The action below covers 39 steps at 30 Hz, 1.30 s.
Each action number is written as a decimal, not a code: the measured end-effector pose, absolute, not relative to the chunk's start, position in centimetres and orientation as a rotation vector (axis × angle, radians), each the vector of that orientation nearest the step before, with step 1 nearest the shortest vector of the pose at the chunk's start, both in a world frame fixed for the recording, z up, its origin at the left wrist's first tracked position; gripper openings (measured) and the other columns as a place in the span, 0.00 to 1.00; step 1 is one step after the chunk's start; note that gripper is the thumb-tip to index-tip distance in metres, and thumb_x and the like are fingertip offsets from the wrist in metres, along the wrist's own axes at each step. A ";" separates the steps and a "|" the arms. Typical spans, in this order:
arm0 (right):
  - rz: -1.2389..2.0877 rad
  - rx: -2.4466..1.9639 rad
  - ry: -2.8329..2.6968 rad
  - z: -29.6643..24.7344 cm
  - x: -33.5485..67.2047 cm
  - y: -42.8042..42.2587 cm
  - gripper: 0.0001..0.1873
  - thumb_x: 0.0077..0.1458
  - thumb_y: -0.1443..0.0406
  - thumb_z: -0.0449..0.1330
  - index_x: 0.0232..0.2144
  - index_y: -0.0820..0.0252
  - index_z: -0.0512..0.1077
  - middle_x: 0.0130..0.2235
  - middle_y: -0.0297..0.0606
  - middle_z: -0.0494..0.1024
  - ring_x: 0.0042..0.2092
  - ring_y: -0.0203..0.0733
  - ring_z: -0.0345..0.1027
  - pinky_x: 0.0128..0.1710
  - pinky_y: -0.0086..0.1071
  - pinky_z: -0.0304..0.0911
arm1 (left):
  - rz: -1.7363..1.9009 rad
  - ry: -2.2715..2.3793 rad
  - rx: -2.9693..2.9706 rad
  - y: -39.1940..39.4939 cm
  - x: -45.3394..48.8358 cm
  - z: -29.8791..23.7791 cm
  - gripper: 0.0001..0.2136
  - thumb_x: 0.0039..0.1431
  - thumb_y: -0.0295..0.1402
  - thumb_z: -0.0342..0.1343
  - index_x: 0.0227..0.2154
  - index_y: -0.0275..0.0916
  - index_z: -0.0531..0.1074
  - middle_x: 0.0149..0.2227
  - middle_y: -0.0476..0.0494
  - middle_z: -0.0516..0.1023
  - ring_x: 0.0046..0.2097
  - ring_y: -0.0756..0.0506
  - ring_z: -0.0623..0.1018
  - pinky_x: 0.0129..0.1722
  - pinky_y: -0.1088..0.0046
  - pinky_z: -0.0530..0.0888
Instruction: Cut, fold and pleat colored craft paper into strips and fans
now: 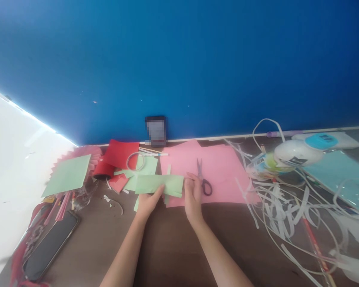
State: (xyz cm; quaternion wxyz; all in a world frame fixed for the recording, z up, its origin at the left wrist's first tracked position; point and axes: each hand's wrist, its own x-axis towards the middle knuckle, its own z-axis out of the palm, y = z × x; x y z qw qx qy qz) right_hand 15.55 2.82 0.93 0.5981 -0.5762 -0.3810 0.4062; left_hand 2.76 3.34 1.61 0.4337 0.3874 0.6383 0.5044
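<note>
The left hand point(148, 205) is gripping a green paper strip point(158, 182). Its thumb is on the front of the paper, and its other fingers are mostly hidden behind it. The strip is up in front of the pink paper point(224, 171) and some green scraps point(148, 165), and it covers part of both.

The right hand point(193, 197) is bent at the right end of the strip. Its fingertips are blurry, so I cannot tell if its grip is pinching the edge or just next to it. The scissors point(200, 175) lie on the pink paper, just beside that hand. Their blades point away from the person. One handle loop shows, but the hand seems to hide the other one.

On the left, a white ring point(127, 162) lies over red paper point(119, 153) and green scraps. A pale green sheet point(68, 173) covers part of a folded pink paper point(92, 152). A black phone point(50, 245) lies closer to the person.

A dark frame point(164, 137) stands by the blue wall point(179, 59), and its front is all blurry squares. On the right of the tabletop point(167, 247), white strips point(284, 215) make a messy pile. They cross over a red stick point(314, 237), so only bits of it show. A teal sheet point(341, 175) is cut off by the picture's edge.
</note>
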 end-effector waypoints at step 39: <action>0.673 -1.242 -0.943 -0.3 16.1 3.5 0.11 0.56 0.63 0.46 0.42 0.57 0.60 0.41 0.41 0.69 0.28 0.34 0.65 0.26 0.30 0.61 | 1.887 1.162 0.545 5.8 -1.8 1.3 0.11 0.48 0.36 0.57 0.33 0.36 0.66 0.39 0.40 0.74 0.42 0.43 0.76 0.39 0.71 0.72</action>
